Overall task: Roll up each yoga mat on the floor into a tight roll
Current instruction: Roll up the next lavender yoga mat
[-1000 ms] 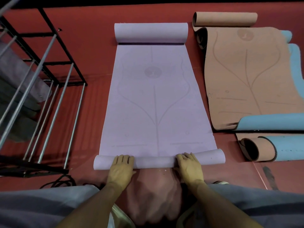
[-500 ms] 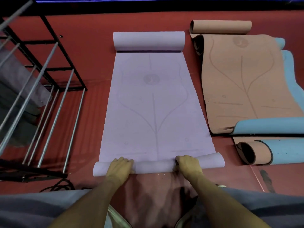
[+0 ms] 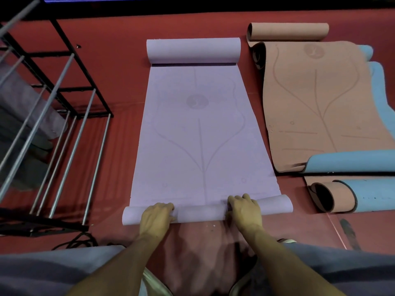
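Observation:
A lilac yoga mat (image 3: 201, 135) lies spread on the red floor in front of me, its far end curled into a roll (image 3: 193, 50). Its near end forms a thin roll (image 3: 201, 212) across the mat. My left hand (image 3: 157, 216) grips this near roll left of centre, fingers curled over its top. My right hand (image 3: 245, 210) grips it right of centre in the same way. To the right lies a tan mat (image 3: 316, 99) with a blue underside, partly unrolled, curled at both ends.
A black metal rack (image 3: 64, 116) with silver bars stands on the left, grey rolled mats inside it. A tan-and-blue roll (image 3: 342, 195) lies at the right near my knee. A black cable (image 3: 74, 242) lies by the rack's foot. My knees frame the bottom.
Both hands have gone from lying flat on the near roll to curling over it, and the roll has moved slightly forward along the mat. My view has shifted a little.

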